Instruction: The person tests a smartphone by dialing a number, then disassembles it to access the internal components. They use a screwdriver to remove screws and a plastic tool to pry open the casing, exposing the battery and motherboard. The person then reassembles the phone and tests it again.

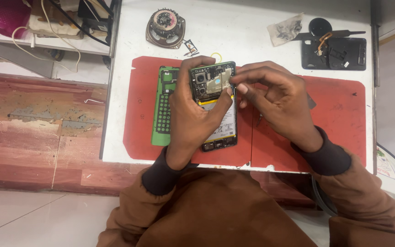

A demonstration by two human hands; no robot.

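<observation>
An opened phone (pixel 212 81) with its back removed lies on a red mat (pixel 339 110), its circuit board and battery exposed. My left hand (pixel 193 119) grips the phone from the left, thumb across its middle. My right hand (pixel 275 98) rests at the phone's upper right edge, its pinched fingertips touching the metal shield on the board. Whether they hold a small part is hidden. A green back cover (pixel 163 107) lies under and to the left of the phone.
A round speaker (pixel 164 27) stands at the back of the white table (pixel 243 32). A crumpled cloth (pixel 285 29), tweezers and a black plastic panel (pixel 334 52) lie at the back right. Cables and clutter fill the left shelf (pixel 46 23).
</observation>
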